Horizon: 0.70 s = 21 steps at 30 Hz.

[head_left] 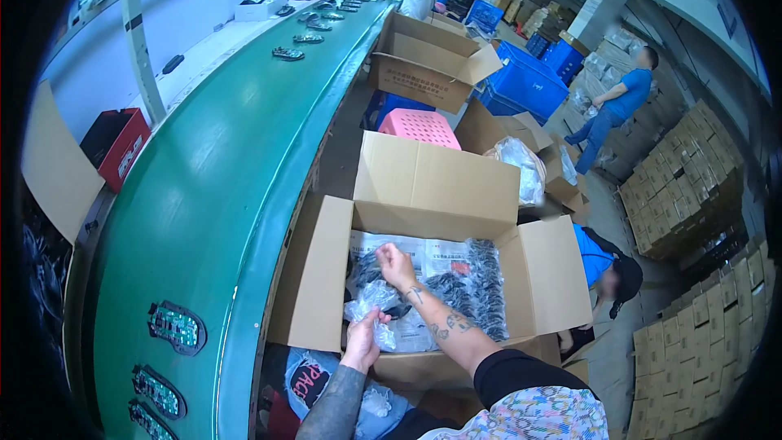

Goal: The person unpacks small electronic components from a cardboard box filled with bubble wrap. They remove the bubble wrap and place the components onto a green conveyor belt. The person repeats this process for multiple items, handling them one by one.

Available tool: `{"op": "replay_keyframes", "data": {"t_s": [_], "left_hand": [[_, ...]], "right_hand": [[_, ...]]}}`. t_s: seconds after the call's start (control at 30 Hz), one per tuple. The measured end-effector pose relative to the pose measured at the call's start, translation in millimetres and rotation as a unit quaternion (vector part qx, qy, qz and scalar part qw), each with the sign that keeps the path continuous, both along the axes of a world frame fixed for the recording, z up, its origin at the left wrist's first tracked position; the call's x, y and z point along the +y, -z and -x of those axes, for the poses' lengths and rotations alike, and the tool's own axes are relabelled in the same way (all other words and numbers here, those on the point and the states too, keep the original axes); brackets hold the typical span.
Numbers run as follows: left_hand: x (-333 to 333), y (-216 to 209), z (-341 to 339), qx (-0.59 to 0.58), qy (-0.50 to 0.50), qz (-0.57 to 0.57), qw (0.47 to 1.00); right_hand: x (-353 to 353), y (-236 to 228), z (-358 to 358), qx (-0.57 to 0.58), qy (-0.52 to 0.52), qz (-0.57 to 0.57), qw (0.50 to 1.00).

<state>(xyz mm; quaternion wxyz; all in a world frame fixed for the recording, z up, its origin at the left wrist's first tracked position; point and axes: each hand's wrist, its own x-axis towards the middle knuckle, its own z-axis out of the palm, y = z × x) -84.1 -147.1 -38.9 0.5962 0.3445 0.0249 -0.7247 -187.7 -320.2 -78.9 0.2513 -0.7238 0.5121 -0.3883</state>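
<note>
at the far left a red bin (122,147) sits beside the line, its contents not discernible. next comes the green conveyor belt (244,163), curving away up the frame; green circuit boards (177,327) lie flat on it near the bottom edge, spaced apart so each can be picked singly, and darker pieces (287,54) lie further up the belt. just right of the belt stands the open cardboard box (322,277), flaps folded outward so both arms can reach in from above. it holds clear plastic bags of small dark parts (481,285) lying on printed sheets. the left hand (363,341) is at the near edge of the box, fingers closed on a crumpled clear bag (368,297), which it lifts just above the contents. the right hand (397,264) reaches deeper into the box, fingers curled and pinching the upper part of the same bag, apparently to pull it open or free; the exact grip is partly hidden. behind stands a second open carton (428,65), interior not visible, then a pink perforated crate (419,126) and blue crates (525,81). a further carton holds a clear plastic bundle (521,167). at the right, stacked sealed cartons (680,179) line the floor, where other people are at work.
</note>
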Motion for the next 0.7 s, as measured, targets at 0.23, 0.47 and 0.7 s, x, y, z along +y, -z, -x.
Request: {"op": "replay_keyframes", "data": {"t_s": [0.23, 0.47, 0.7], "left_hand": [[-0.2, 0.8, -4.3, -0.037, 0.006, -0.008, 0.999], [-4.8, -10.7, -6.6, -0.016, 0.101, -0.021, 0.995], [-2.2, -21.6, -5.5, -0.023, 0.230, 0.015, 0.973]], "right_hand": [[4.2, -62.2, -9.2, -0.106, 0.034, 0.094, 0.989], [0.5, -101.4, -12.6, -0.163, 0.035, 0.102, 0.981], [-13.9, -101.8, -8.7, -0.131, 0.005, 0.065, 0.989]]}}
